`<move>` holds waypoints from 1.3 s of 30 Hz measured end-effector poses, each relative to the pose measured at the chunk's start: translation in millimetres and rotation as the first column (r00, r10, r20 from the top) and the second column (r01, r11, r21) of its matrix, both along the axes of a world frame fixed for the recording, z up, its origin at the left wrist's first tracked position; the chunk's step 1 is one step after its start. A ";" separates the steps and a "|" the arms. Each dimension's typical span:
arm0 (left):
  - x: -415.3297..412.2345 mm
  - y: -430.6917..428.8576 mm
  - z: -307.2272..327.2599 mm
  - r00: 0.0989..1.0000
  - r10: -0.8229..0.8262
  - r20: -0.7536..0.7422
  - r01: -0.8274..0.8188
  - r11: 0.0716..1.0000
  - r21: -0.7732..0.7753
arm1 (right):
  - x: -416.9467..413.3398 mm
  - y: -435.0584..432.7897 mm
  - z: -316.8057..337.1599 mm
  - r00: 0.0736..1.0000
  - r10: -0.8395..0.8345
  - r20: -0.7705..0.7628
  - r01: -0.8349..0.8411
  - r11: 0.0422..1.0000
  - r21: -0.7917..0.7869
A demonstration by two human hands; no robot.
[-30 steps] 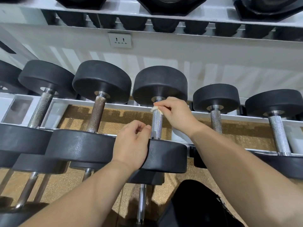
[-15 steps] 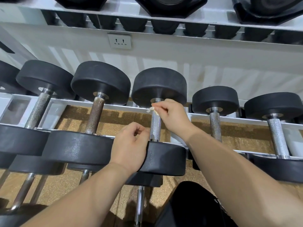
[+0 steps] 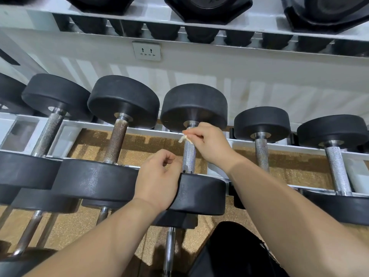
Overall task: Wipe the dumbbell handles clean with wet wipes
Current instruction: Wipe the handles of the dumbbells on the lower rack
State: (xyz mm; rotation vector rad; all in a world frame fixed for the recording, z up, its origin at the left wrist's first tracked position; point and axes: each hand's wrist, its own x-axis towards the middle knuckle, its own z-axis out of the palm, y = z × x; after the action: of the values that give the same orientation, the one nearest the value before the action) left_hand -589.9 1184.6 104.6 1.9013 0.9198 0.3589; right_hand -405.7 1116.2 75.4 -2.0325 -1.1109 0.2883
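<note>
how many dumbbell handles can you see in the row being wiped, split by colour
rusty brown handle: 1
silver handles: 4
total: 5

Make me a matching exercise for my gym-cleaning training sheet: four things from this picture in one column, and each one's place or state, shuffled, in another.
Things
1. wet wipe
2. left hand
3. brownish handle
4. wall socket

Places or states
A. on the white wall, above the dumbbell row
B. just left of the dumbbell being wiped
C. pinched by the right hand at the far end of the middle handle
D. rests on the middle dumbbell's near head

Pairs: 1-C, 2-D, 3-B, 4-A
</note>
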 end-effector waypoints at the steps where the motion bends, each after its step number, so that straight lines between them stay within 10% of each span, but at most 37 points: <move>1: -0.1 0.4 -0.4 1.000 -0.003 0.006 0.003 1.000 0.001 | -4.0 -5.2 -0.5 0.999 0.041 -0.012 -0.041 0.999 -0.018; 6: -2.0 -1.4 2.4 0.999 -0.010 0.032 0.011 1.000 -0.017 | -12.0 -25.6 3.5 0.941 0.338 -0.030 -0.335 0.909 -0.247; 14: -0.9 -0.8 0.9 1.000 0.001 0.017 -0.001 1.000 -0.012 | -2.0 10.9 4.1 0.987 -0.049 0.153 0.064 0.993 -0.095; 22: -1.3 -0.9 1.2 0.999 0.003 0.050 -0.002 1.000 -0.017 | -7.1 -31.8 6.2 0.944 0.329 0.016 -0.315 0.914 -0.257; 29: -1.0 -1.6 4.3 0.999 0.011 0.031 -0.010 0.998 -0.055 | 5.8 -4.9 2.6 0.997 -0.076 -0.034 0.077 0.997 0.014; 39: -0.8 -1.1 2.9 1.000 0.012 0.027 -0.011 0.999 -0.037 | -5.9 -13.8 1.2 0.995 0.097 -0.035 -0.099 0.991 -0.086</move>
State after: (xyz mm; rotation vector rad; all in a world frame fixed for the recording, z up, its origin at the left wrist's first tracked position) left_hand -590.7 1183.4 107.5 1.8536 0.9133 0.3710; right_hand -411.6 1102.4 76.5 -2.0459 -1.1999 0.4234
